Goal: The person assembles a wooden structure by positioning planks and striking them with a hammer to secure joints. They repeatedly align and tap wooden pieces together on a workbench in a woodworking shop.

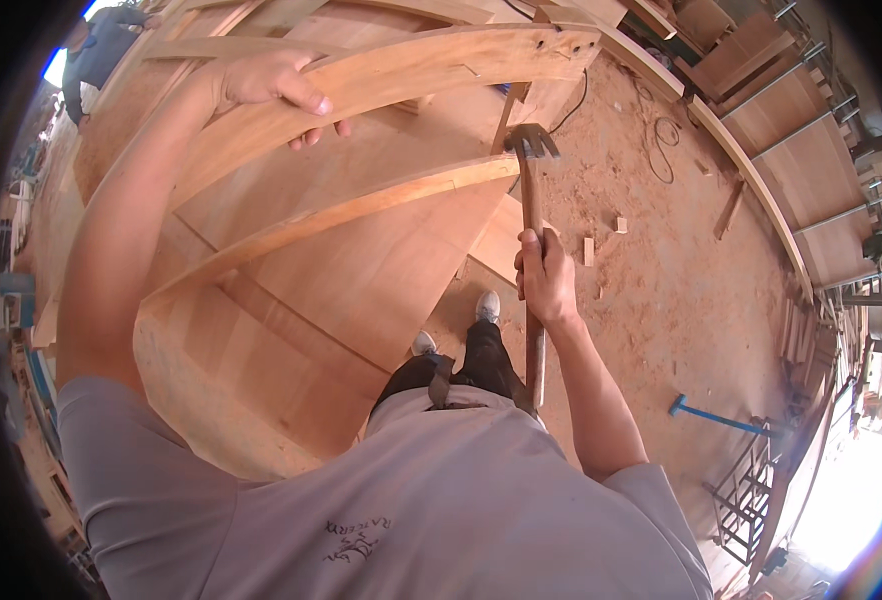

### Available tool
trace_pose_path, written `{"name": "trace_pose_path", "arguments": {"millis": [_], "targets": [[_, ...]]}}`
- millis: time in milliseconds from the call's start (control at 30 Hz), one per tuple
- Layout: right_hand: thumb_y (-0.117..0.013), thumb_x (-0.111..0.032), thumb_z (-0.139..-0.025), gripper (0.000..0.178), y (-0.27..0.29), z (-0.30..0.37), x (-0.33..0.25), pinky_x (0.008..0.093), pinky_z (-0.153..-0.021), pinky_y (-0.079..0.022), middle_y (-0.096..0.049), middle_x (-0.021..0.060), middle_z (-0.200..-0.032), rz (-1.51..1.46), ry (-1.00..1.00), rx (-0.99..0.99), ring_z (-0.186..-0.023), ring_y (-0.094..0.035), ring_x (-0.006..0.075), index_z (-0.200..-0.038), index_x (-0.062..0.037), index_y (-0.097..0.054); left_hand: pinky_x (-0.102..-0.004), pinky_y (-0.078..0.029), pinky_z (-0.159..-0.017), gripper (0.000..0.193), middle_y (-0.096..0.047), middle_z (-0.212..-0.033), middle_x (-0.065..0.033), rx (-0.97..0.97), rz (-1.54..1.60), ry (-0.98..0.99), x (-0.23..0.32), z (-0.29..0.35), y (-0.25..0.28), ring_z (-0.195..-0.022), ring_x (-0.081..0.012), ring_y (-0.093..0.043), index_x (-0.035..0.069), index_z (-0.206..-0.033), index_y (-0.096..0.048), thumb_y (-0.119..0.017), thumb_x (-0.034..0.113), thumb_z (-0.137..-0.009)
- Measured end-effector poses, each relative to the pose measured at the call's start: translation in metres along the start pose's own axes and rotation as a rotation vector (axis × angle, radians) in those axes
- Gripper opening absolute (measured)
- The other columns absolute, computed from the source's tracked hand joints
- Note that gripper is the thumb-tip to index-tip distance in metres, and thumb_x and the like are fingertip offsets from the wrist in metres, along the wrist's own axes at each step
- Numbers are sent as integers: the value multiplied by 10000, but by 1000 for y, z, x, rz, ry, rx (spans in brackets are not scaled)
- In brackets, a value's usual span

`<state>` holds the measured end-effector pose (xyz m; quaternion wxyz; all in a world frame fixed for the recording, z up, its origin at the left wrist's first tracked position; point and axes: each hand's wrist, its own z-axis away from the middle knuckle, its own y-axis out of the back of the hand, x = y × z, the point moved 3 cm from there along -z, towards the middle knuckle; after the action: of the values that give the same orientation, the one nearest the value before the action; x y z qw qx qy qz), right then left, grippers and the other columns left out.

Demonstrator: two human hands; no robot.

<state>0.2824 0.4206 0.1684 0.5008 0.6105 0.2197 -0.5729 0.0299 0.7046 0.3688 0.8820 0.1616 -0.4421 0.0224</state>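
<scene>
The hammer (531,200) stands out over the sawdust-strewn floor (651,310), its long axis running nearly straight away from the person, head at the far end and handle butt near the waist; the split claw seems to point right. The right hand (549,275) has its fingers wrapped round the middle of the handle. The left hand (266,83) grips the upper board (431,70), thumb over it and fingers curled beneath; that board slants from lower left to far right. A thinner lower rail (361,208) ends just beside the hammer head, and whether they touch is unclear. Wood blocks (588,251) and a looped cord (664,150) lie to the right. The hammer has a dark metal head and a brown, worn-looking handle; the board is pale orange, with dark holes near its far end.
</scene>
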Motion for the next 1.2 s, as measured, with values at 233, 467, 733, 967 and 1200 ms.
{"name": "trace_pose_path", "arguments": {"millis": [233,467,733,967,1200], "targets": [[-479,-357,-1080,414,-18,-24,37,353,-463,-468,-582,92,-625,226,135,74,-507,-578,172,-939,23,-564,-368,-583,-696,619,-691,-1107,-177,53,18,-8,7,1,-4,-788,-202,-651,-56,-1338,-501,-677,212,-808],[-487,-353,-1069,417,-23,-24,28,420,-557,-496,-625,175,-688,208,32,46,-610,-621,310,-924,28,-573,-359,-592,-683,592,-693,-1109,-175,27,39,4,-5,-6,7,-786,-196,-664,-58,-1350,-484,-660,195,-844],[-474,-355,-1070,436,-17,-34,14,468,-641,-526,-648,216,-741,177,-167,-41,-675,-665,369,-976,52,-595,-372,-600,-689,577,-690,-1107,-184,7,29,-13,-4,-8,9,-787,-207,-674,-50,-1355,-482,-650,181,-854],[-450,-343,-1086,396,2,9,-49,284,-501,-459,-564,49,-650,28,32,52,-543,-564,113,-1012,27,-570,-371,-589,-674,571,-691,-1088,-182,36,83,18,-13,-11,14,-768,-205,-664,-52,-1345,-488,-640,170,-841],[-375,-348,-1056,424,18,38,-83,234,-482,-380,-519,54,-634,-267,637,79,-519,-485,107,-926,32,-512,-368,-580,-676,534,-693,-1059,-185,72,77,28,-5,-9,9,-766,-199,-657,-52,-1314,-501,-630,156,-839]]}}
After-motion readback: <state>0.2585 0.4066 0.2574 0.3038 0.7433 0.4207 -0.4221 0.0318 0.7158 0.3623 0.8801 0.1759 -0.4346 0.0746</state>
